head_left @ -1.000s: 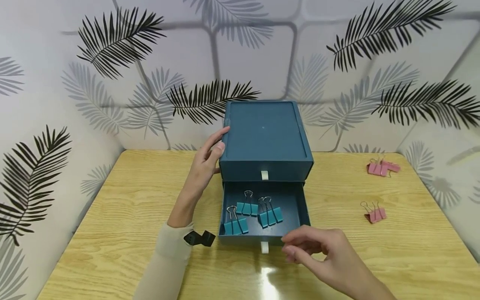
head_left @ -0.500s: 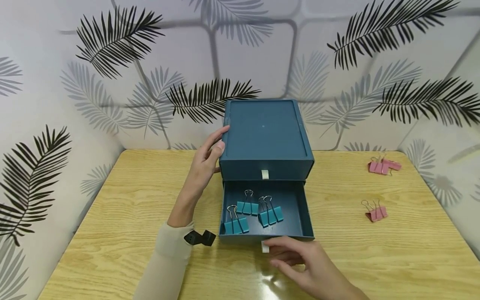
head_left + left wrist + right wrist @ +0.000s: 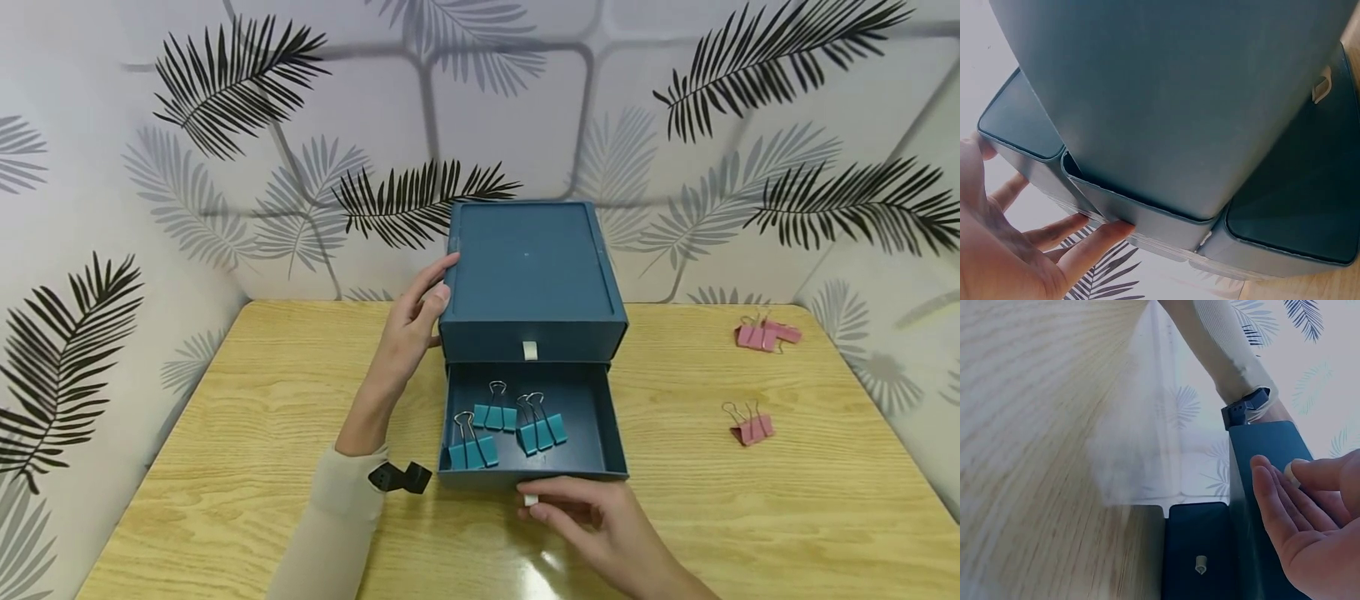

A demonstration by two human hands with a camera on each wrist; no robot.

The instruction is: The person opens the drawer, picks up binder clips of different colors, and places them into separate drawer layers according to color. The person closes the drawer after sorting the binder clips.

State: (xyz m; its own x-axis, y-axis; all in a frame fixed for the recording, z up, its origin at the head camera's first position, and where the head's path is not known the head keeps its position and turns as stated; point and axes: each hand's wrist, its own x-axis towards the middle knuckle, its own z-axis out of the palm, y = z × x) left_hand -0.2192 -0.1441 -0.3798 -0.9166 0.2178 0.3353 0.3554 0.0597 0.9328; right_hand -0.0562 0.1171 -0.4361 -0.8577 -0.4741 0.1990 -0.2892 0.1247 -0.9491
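Note:
A dark blue drawer cabinet [image 3: 528,262] stands at the back middle of the table. One drawer [image 3: 588,450] is pulled out beneath the top one, and three teal binder clips [image 3: 495,417] lie inside it. My right hand [image 3: 607,525] pinches the white pull tab [image 3: 531,500] on that drawer's front between thumb and fingers. In the right wrist view the same tab [image 3: 1291,476] is partly covered by the thumb. My left hand [image 3: 405,337] rests against the cabinet's left side with spread fingers, and the left wrist view shows its fingertips [image 3: 1119,230] touching the wall.
Two groups of pink binder clips lie on the right of the table: a bunch [image 3: 761,337] at the back and a single clip [image 3: 752,429] nearer. Another closed drawer [image 3: 1197,528] sits below the pulled-out one. A leaf-patterned wall [image 3: 525,108] is behind.
My right hand has moved left from the drawer's front right corner to the white tab and taken hold of it. The left hand and the drawer look unmoved.

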